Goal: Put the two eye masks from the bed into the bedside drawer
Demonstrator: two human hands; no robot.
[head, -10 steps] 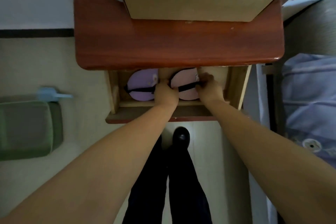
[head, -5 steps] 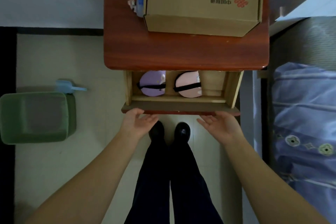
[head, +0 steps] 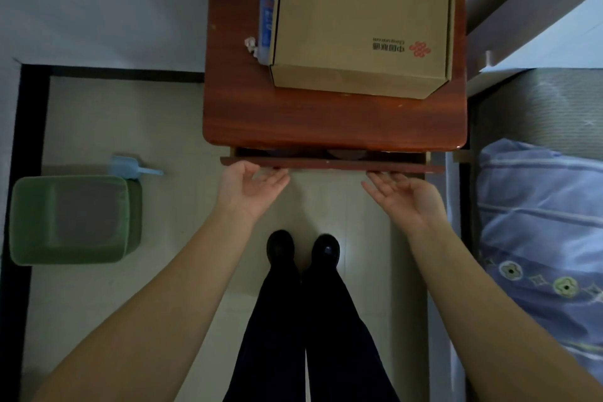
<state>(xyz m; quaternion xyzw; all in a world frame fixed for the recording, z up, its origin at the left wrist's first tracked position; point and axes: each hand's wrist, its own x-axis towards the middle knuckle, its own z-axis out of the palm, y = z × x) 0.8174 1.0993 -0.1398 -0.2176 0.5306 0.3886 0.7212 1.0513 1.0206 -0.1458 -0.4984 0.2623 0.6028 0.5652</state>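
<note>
The bedside drawer (head: 329,164) is almost fully pushed in under the red-brown bedside table (head: 326,117); only a narrow dark slit shows above its front. The two eye masks lie inside, just faint rounded tops (head: 346,153) visible in the slit. My left hand (head: 249,188) is open, palm up, fingertips touching the drawer front's lower edge at the left. My right hand (head: 403,194) is open too, fingertips against the drawer front toward the right. Neither hand holds anything.
A cardboard box (head: 360,19) and a blue tube (head: 267,16) sit on the table top. A green bin (head: 70,219) and a light-blue scoop (head: 130,167) are on the floor at left. The bed with a blue quilt (head: 541,222) lies to the right. My legs and black shoes (head: 303,250) stand below.
Both hands left the masks inside the drawer, drew out, then pushed the drawer front in. The drawer went from wide open to nearly shut, hiding the masks.
</note>
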